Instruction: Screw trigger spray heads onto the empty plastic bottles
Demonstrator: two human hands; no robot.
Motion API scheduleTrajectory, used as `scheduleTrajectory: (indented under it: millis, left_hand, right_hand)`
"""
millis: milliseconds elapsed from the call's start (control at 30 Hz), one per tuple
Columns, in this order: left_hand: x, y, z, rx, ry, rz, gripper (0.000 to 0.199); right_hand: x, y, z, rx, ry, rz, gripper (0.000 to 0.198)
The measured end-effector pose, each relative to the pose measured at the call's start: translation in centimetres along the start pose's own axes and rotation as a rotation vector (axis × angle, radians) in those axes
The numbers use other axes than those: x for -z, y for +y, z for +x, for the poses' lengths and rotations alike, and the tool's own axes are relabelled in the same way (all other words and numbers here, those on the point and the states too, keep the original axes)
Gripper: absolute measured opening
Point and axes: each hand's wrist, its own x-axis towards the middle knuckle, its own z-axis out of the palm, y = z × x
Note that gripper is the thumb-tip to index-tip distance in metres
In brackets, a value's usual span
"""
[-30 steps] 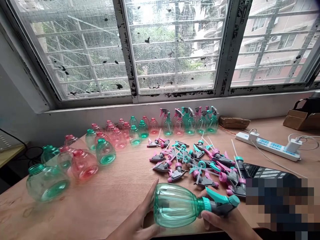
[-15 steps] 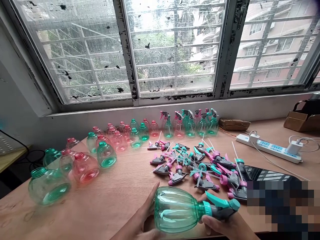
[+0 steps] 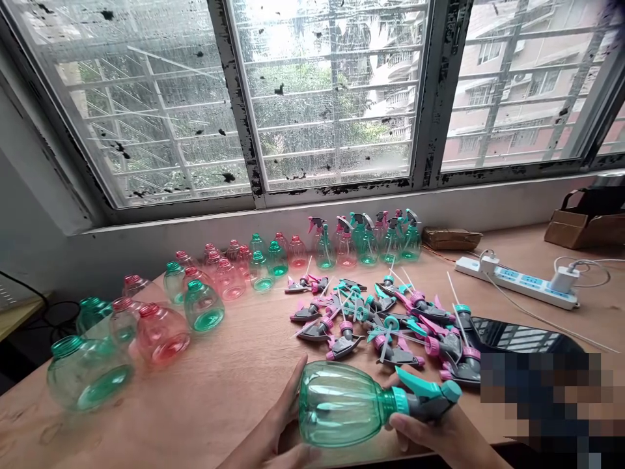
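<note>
A clear green spray bottle [image 3: 342, 405] lies on its side between my hands, just above the table's front edge, its base to the left. My left hand [image 3: 288, 423] is wrapped round the base end, thumb and fingers on either side. At the neck, my right hand [image 3: 430, 433] grips near the teal collar of the grey and teal trigger sprayer [image 3: 430, 394], which is seated on the bottle. Beyond them lies a heap of loose trigger sprayers [image 3: 361, 312] in pink, teal and grey, their thin tubes sticking out.
Open pink and green bottles [image 3: 163, 339] stand in rows at the left. By the window wall stand several bottles with sprayers fitted [image 3: 368, 244]. Rightward are a power strip [image 3: 517, 283] with cords, a dark glossy panel [image 3: 532, 339], a brown packet [image 3: 452, 239] and a cardboard box [image 3: 571, 228].
The view has shifted slightly, so the scene sits a little further left. Both hands keep the same hold on the spray bottle.
</note>
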Motion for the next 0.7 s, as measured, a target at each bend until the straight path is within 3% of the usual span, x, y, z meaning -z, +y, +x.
scheduleTrajectory:
  millis: [133, 367, 567, 700]
  left_hand:
    - [0.2, -0.31, 0.01, -0.009, -0.047, -0.058, 0.099]
    - [0.41, 0.14, 0.49, -0.011, -0.117, -0.15, 0.088]
    - [-0.18, 0.43, 0.2, 0.008, -0.03, -0.149, 0.09]
    - [0.06, -0.09, 0.26, 0.008, -0.033, -0.138, 0.103]
  right_hand:
    - [0.07, 0.1, 0.03, -0.045, -0.008, -0.001, 0.045]
    - [0.11, -0.15, -0.03, -0.057, -0.007, -0.017, 0.044]
    - [0.06, -0.04, -0.06, -0.06, 0.004, -0.005, 0.045]
    - [0.12, 0.06, -0.03, -0.031, 0.009, -0.008, 0.043]
